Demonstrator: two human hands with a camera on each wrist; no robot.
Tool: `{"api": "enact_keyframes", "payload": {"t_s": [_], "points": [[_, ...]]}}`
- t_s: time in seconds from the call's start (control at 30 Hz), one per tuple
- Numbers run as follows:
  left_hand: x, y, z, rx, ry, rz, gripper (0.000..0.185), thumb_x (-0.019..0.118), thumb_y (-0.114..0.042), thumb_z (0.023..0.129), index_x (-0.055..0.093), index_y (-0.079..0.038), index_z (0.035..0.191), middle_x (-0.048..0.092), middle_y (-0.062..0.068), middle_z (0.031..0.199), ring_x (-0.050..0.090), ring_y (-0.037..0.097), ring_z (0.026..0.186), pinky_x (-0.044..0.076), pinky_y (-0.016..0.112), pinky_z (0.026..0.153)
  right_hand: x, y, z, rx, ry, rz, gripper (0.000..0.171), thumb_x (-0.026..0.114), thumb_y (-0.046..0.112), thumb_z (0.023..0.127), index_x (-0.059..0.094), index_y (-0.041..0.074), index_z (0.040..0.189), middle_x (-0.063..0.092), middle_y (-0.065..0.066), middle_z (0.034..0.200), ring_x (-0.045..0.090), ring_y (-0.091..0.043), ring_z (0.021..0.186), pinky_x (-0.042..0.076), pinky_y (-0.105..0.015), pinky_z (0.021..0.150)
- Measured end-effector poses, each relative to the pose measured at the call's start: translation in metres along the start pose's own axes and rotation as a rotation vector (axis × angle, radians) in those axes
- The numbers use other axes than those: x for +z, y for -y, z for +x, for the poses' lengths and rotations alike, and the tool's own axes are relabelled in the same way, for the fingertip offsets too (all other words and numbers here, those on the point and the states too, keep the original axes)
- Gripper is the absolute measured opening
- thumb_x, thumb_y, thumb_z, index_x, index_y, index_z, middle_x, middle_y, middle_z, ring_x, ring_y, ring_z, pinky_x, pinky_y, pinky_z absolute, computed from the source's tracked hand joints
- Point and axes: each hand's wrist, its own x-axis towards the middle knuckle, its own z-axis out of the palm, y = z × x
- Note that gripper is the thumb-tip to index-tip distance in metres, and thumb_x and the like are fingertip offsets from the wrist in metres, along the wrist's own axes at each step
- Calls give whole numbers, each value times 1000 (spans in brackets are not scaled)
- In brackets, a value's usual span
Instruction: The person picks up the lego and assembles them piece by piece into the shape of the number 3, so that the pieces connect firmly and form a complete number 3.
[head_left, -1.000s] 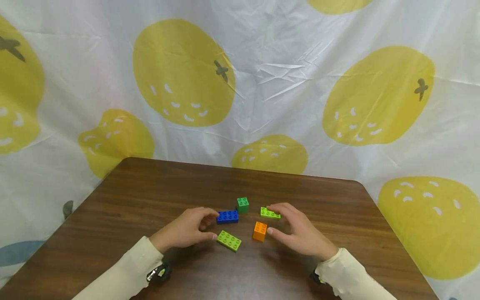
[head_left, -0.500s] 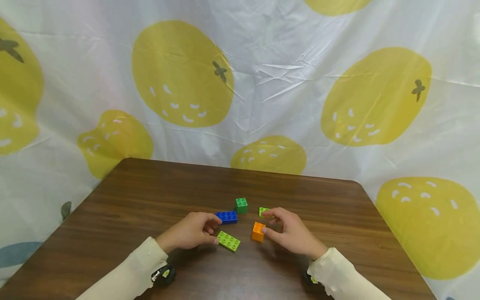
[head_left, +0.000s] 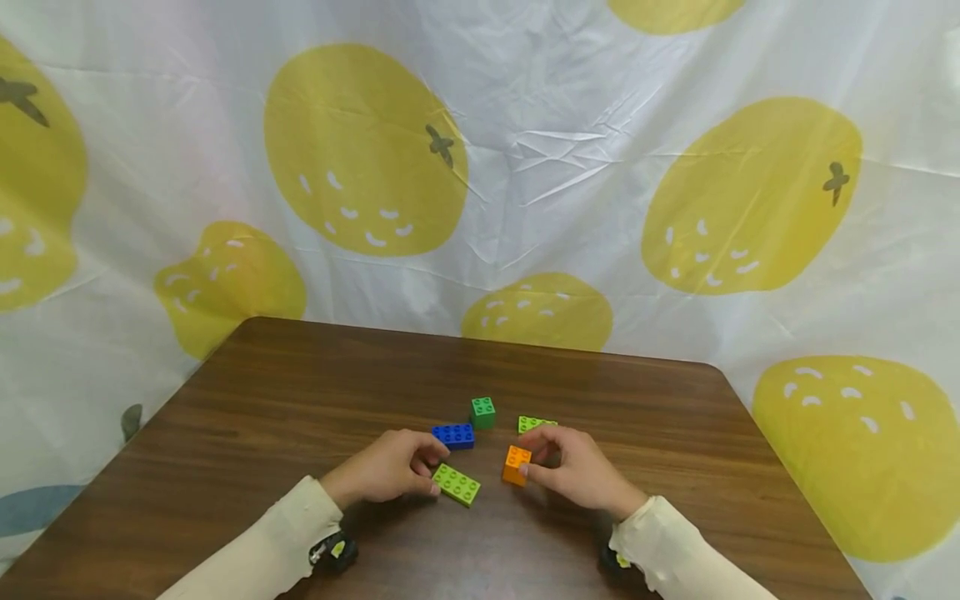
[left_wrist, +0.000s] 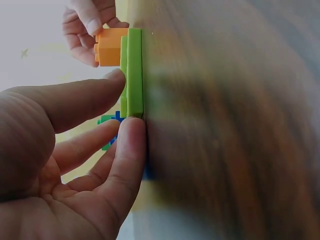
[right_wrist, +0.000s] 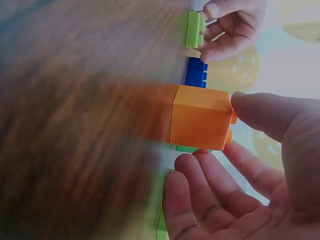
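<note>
Nearest the wearer, both cream sleeves (head_left: 262,550) lie on the brown table (head_left: 247,417). Left hand (head_left: 386,471) pinches the end of the flat lime brick (head_left: 457,483), thumb and fingertip curled onto it; the brick lies flat on the wood. Right hand (head_left: 573,471) closes thumb and fingers about the orange brick (head_left: 517,464), which also sits on the table, just right of the lime one and apart from it. Behind them, the blue brick (head_left: 453,435), then the small green cube (head_left: 483,412) and a second lime brick (head_left: 536,423) partly hidden by the right fingers. Farthest, a white cloth with yellow fruit (head_left: 363,150). Risk, as I judge it: the left pinch takes only the brick's end, so a lift could let it pivot or drop; the right knuckles sit close enough to nudge the lime brick behind. The left wrist view shows the thumb (left_wrist: 75,100) flat on the studs, which the head view cannot; the right wrist view shows a gap between the orange brick (right_wrist: 200,117) and the lower fingers (right_wrist: 210,175).
</note>
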Motion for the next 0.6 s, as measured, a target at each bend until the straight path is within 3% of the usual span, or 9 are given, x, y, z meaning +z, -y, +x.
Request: {"api": "enact_keyframes", "payload": {"t_s": [0.23, 0.6], "points": [[2, 0, 3, 10, 3, -7, 40, 88, -7, 82, 75, 1, 119, 76, 5, 102, 68, 11, 88, 57, 22, 75, -1, -1, 1, 17, 37, -4, 33, 83, 23, 91, 74, 9, 120, 75, 2, 97, 68, -7, 85, 56, -24, 75], [7, 4, 5, -24, -29, -42, 32, 89, -3, 79, 78, -1, 109, 75, 2, 95, 67, 10, 84, 56, 21, 72, -2, -1, 1, 28, 63, 0, 32, 82, 23, 91, 74, 9, 119, 74, 3, 97, 68, -8, 86, 55, -24, 77]]}}
